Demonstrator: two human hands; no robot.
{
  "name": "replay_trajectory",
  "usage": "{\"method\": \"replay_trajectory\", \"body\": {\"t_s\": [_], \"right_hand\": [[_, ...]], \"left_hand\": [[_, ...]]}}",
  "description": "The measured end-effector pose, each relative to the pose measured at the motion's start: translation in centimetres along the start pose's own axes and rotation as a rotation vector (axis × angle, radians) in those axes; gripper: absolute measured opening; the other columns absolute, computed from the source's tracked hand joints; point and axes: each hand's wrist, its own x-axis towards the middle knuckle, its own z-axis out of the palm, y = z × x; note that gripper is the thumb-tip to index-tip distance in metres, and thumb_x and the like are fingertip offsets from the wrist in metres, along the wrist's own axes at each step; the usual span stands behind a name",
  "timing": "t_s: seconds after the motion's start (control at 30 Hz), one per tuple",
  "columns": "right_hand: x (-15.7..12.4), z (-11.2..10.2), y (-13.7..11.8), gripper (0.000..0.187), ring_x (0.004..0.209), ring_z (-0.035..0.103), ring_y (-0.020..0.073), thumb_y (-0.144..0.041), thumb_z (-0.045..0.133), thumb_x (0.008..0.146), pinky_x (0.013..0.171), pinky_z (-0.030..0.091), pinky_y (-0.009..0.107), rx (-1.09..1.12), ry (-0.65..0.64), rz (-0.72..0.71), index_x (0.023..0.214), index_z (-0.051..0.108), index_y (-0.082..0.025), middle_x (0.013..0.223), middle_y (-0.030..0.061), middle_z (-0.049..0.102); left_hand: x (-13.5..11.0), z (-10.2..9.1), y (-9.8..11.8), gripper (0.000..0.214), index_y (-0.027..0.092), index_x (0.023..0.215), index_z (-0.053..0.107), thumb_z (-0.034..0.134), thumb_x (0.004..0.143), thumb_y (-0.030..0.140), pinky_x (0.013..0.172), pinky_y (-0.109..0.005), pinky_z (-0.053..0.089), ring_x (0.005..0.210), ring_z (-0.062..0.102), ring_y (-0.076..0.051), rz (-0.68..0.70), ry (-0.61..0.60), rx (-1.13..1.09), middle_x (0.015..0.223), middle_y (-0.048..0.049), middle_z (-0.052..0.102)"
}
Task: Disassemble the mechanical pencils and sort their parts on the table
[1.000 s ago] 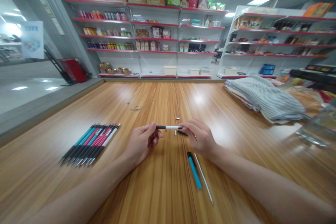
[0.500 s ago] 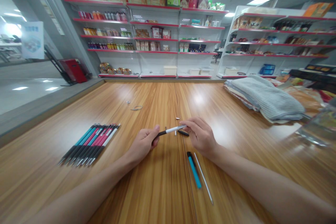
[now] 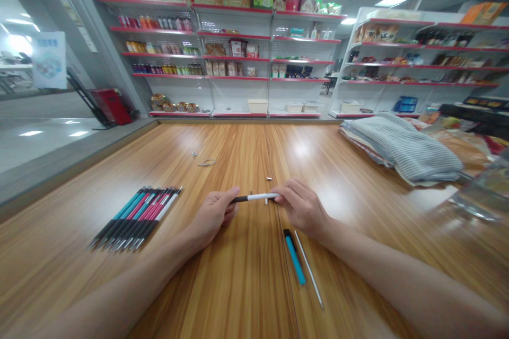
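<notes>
A white pen [image 3: 257, 197] with a black grip is held level between my two hands above the table. My left hand [image 3: 217, 211] is closed on its black end, thumb on top. At the other end, my right hand [image 3: 301, 202] pinches the white barrel, and its fingers hide the tip. Under the pen lie a small white piece [image 3: 266, 202] and a dark part mostly covered by my right hand. A small metal piece [image 3: 269, 179] sits just beyond. Nearer me rest a blue pen barrel [image 3: 295, 259] with a black end and a thin white refill [image 3: 309, 270].
At the left, several assembled pens [image 3: 137, 217] lie in a slanted row on the wooden table [image 3: 238, 286]. A thin ring [image 3: 207, 162] and a tiny clear bit [image 3: 194, 154] lie farther back. Folded striped cloth [image 3: 405, 145] and a clear container [image 3: 485, 190] are at right.
The pen has turned from slanting up at the right to nearly level. My right hand's fingers have closed farther over its white end, and my left hand has shifted slightly left.
</notes>
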Motion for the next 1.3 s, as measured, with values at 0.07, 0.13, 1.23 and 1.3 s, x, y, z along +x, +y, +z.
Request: {"method": "replay_trajectory", "body": {"t_s": [0.07,0.13,1.23,1.3], "right_hand": [[0.0,-0.1,0.0,0.016,0.076,0.048,0.0176,-0.017,0.048,0.093,0.068,0.042,0.031,-0.025,-0.034,-0.021,0.101,0.062,-0.014,0.079,0.0064,0.055],[0.1,-0.1,-0.1,0.015,0.075,0.047,0.0175,-0.019,0.05,0.093,0.068,0.042,0.031,-0.033,-0.058,-0.046,0.101,0.062,-0.013,0.079,0.0066,0.055],[0.0,-0.4,-0.7,0.018,0.069,0.048,0.0156,-0.027,0.05,0.095,0.061,0.036,0.03,-0.266,-0.124,-0.221,0.107,0.059,-0.016,0.075,0.0038,0.06],[0.0,-0.3,-0.7,0.016,0.068,0.047,0.0157,-0.026,0.048,0.096,0.061,0.035,0.03,-0.276,-0.139,-0.207,0.102,0.059,-0.016,0.075,0.004,0.06]], "left_hand": [[0.0,0.0,0.1,0.053,0.02,0.05,0.024,0.046,0.092,0.045,0.042,-0.024,0.012,0.038,0.019,-0.005,0.008,0.012,0.0,0.041,0.0068,0.026],[-0.1,-0.1,0.3,0.053,0.02,0.05,0.024,0.044,0.092,0.045,0.043,-0.025,0.014,0.038,0.021,-0.006,0.023,0.005,-0.014,0.039,0.0063,0.026],[-0.5,1.1,0.0,0.052,0.02,0.051,0.026,0.042,0.092,0.047,0.039,-0.022,0.014,0.033,0.021,-0.004,0.017,0.012,-0.143,0.039,0.0071,0.025],[-0.6,1.2,0.0,0.052,0.02,0.051,0.026,0.041,0.092,0.048,0.039,-0.022,0.014,0.034,0.02,-0.004,0.027,0.007,-0.121,0.039,0.0073,0.024]]}}
